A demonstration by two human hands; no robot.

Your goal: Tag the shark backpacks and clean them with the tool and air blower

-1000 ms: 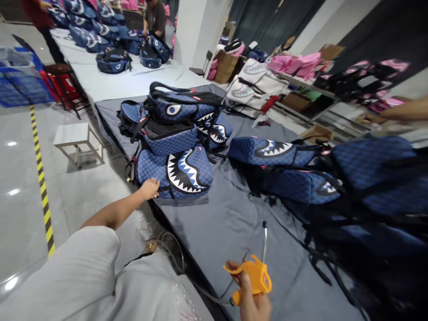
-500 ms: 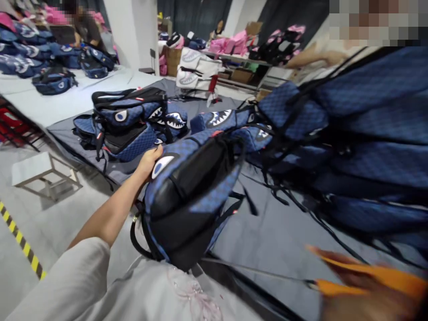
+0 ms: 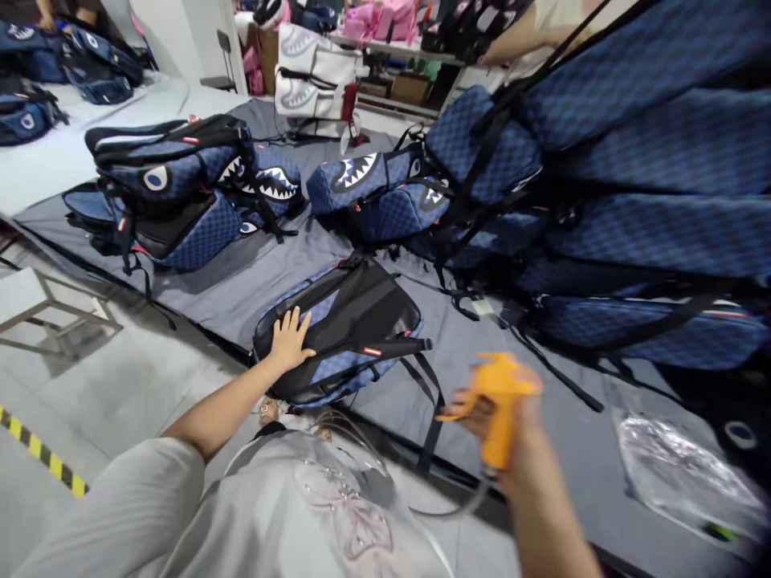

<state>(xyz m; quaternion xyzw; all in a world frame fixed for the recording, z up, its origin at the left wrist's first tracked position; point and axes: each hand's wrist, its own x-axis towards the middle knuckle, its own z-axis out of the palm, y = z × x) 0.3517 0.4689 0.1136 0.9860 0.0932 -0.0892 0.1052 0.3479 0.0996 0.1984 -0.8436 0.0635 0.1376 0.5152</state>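
A blue-checked backpack [image 3: 367, 309] lies on the grey-covered table in front of me, its black padded back and straps facing up. My left hand [image 3: 291, 341] rests flat on it with fingers spread. To the right of the backpack, my right hand [image 3: 521, 413] grips an orange air blow gun [image 3: 497, 401], slightly blurred. A thin hose [image 3: 458, 511] runs from the gun's handle down past the table edge. A loose strap [image 3: 430, 385] of the backpack hangs toward the gun.
Blue backpacks are piled high on the right [image 3: 656, 233] and stacked at the left [image 3: 174, 185]. White bags [image 3: 316, 76] stand at the back. A clear plastic bag [image 3: 680, 474] lies at the right. A stool [image 3: 48, 309] is on the floor at left. Another person's arm [image 3: 530, 36] shows behind the pile.
The backpack, held tilted up by my left hand before, now lies flat with its straps up. My right hand has brought the blow gun up and left toward it. My view has turned.
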